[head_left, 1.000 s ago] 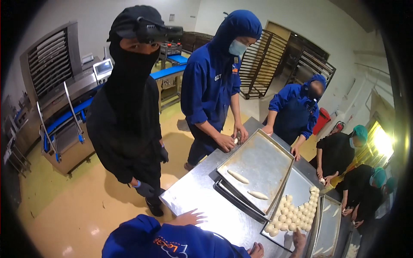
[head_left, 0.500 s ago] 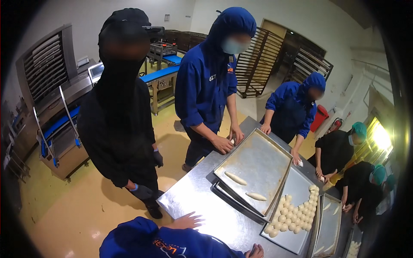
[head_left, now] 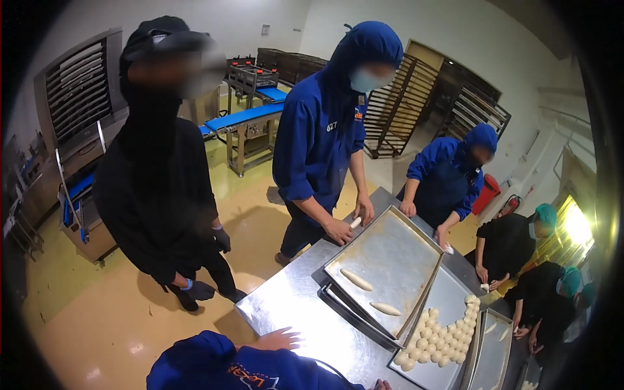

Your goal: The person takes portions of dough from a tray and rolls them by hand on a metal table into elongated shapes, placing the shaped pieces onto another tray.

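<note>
My left hand [head_left: 278, 339] lies flat on the near left part of the steel table [head_left: 279, 299], fingers spread and nothing in them. Only a bit of my right hand [head_left: 381, 385] shows at the lower edge; its fingers are mostly cut off. Beyond my hands, stacked metal baking trays [head_left: 390, 260] carry two long dough pieces, one of them a tapered dough stick [head_left: 356, 280]. A white tray [head_left: 426, 375] beside the stack holds many round dough balls [head_left: 442, 342]. Both hands are apart from the dough.
Across the table a co-worker in blue [head_left: 325, 136] handles a small dough piece [head_left: 355, 222]. A person in black [head_left: 156, 188] stands at the left. More co-workers shape dough at the right, near another tray [head_left: 491, 351]. A conveyor [head_left: 244, 118] and rack [head_left: 403, 104] stand behind.
The view has shifted slightly. The dough piece under the co-worker's hands looks longer. The person in black has turned the head and moved leftward. My right hand shows less; my left stays flat.
</note>
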Demonstrator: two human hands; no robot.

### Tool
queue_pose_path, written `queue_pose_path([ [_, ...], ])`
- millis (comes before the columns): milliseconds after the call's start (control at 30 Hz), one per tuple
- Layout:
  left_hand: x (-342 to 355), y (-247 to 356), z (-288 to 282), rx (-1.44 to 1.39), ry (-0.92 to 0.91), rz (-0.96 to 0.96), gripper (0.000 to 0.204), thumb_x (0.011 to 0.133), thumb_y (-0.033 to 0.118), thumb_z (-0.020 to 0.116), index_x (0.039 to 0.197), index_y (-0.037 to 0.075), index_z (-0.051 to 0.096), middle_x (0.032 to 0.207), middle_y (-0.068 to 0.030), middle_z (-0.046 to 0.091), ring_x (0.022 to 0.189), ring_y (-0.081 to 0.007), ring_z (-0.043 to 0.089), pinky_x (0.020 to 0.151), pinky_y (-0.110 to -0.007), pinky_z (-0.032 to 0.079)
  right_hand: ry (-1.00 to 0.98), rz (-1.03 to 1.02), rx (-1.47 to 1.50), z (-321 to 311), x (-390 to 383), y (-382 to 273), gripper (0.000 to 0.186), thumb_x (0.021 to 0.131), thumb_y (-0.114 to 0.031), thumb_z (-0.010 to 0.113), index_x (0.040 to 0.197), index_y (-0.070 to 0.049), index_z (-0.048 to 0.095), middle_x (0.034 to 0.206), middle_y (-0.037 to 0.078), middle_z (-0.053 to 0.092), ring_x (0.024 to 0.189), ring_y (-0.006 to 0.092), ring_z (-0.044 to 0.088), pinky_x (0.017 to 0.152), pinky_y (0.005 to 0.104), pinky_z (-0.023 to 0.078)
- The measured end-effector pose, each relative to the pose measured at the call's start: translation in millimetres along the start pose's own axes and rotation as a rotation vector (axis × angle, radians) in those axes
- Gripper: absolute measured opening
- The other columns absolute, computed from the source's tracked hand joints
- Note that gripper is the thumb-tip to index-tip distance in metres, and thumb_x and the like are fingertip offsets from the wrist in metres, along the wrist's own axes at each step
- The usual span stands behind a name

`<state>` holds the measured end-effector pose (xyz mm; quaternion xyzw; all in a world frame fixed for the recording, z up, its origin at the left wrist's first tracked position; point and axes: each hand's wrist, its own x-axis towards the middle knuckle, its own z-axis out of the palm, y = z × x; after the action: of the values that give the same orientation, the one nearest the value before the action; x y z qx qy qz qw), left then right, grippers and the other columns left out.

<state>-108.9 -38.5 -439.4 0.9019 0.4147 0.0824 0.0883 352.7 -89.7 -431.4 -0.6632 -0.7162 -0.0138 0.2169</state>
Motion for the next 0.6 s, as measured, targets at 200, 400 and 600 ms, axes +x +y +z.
queue_pose_path([
  [200, -6.9, -3.3, 9.1, -0.023, 0.049, 0.001, 0.045, 0.101, 0.033, 0.036, 0.142, 0.020, 0.046, 0.159, 0.0003, 0.033, 0.150, -0.0174, 0.023, 0.126, -0.042, 0.009, -0.023, 0.030, 0.005, -2.8, 2.0, -11.9, 0.052, 0.080, -0.022, 0.065, 0.128, -0.005, 0.059, 0.129, 0.024, 0.054, 0.119, 0.0419, 0.049, 0.105, 0.0545, 0.035],
  [400, -2.1, -7.7, -6.8, 0.030, 0.032, 0.008, 0.041, 0.098, 0.033, 0.045, 0.137, 0.021, 0.052, 0.152, -0.0005, 0.044, 0.146, -0.0178, 0.032, 0.123, -0.045, 0.018, -0.021, 0.119, -0.002, -10.3, -9.7, -28.1, 0.052, 0.078, -0.022, 0.065, 0.128, -0.006, 0.059, 0.130, 0.022, 0.054, 0.120, 0.0406, 0.047, 0.107, 0.0545, 0.032],
  [600, 8.9, 9.7, -49.7, -0.097, 0.113, -0.038, 0.044, 0.088, 0.029, 0.060, 0.131, 0.019, 0.060, 0.142, -0.0016, 0.054, 0.137, -0.0224, 0.044, 0.117, -0.049, 0.030, -0.006, 0.197, 0.003, -41.9, 0.7, -60.8, 0.049, 0.077, -0.022, 0.065, 0.124, -0.007, 0.061, 0.128, 0.018, 0.057, 0.119, 0.0362, 0.051, 0.104, 0.0524, 0.035],
])
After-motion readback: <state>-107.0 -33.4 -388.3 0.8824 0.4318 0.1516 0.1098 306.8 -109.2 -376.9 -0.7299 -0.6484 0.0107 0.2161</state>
